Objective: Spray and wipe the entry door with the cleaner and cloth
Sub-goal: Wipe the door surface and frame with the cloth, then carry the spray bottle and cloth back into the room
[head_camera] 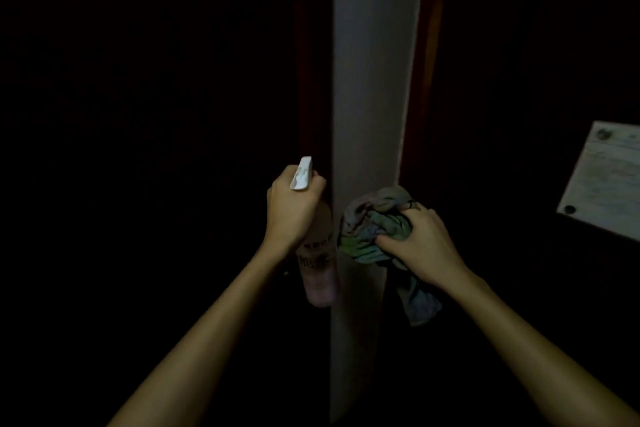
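The scene is very dark. My left hand grips a translucent spray bottle by its neck; the white trigger head points up and away, close to a dark reddish door surface on the left. My right hand is closed on a bunched multicoloured cloth, which presses against a pale vertical strip, the wall or frame between two dark surfaces. A loose tail of the cloth hangs below my right wrist.
A second dark panel lies to the right of the pale strip. A white sheet or plate with two round fasteners is fixed on it at the right edge. Everything lower down is too dark to make out.
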Motion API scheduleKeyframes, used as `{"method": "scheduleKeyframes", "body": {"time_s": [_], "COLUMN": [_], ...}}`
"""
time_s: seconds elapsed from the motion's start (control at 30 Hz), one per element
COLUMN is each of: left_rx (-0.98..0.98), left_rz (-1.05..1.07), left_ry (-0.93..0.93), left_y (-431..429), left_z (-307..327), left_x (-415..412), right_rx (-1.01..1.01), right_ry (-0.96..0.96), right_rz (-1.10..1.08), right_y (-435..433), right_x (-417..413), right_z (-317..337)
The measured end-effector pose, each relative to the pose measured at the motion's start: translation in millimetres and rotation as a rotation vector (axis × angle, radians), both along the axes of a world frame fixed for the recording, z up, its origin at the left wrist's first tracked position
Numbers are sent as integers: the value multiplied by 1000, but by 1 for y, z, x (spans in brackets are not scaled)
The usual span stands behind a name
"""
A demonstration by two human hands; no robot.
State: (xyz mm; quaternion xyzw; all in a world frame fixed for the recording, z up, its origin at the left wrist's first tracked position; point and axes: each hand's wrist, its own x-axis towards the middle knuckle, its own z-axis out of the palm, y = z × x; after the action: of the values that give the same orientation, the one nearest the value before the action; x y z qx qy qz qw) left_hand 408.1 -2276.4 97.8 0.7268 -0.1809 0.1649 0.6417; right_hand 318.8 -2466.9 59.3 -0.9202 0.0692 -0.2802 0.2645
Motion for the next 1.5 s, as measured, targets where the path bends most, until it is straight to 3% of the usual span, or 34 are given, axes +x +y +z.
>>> {"method": "scheduleKeyframes", "body": {"time_s": [0.2, 0.47, 0.9, 1.13, 1.5], "left_rx": [26, 73, 86, 92, -113], "left_rz": [301, 801, 1542, 1809, 1901], "left_ry": [-42, -70, -49, -19, -63], "left_y": [168, 435, 832, 945, 1065], "left_z": [20, 33, 17, 33, 52], "left_x": [-56, -151, -405, -470, -440], "right_rx": [45, 1, 208, 311, 290], "right_ry": [-19, -62, 96, 159, 198], "right_rz": [359, 798, 1536, 1808, 1898], "right_y": [156, 433, 927, 1087, 1277], "right_x": [10, -3, -149, -186, -132], "right_z": [17, 41, 42, 54, 43]}}
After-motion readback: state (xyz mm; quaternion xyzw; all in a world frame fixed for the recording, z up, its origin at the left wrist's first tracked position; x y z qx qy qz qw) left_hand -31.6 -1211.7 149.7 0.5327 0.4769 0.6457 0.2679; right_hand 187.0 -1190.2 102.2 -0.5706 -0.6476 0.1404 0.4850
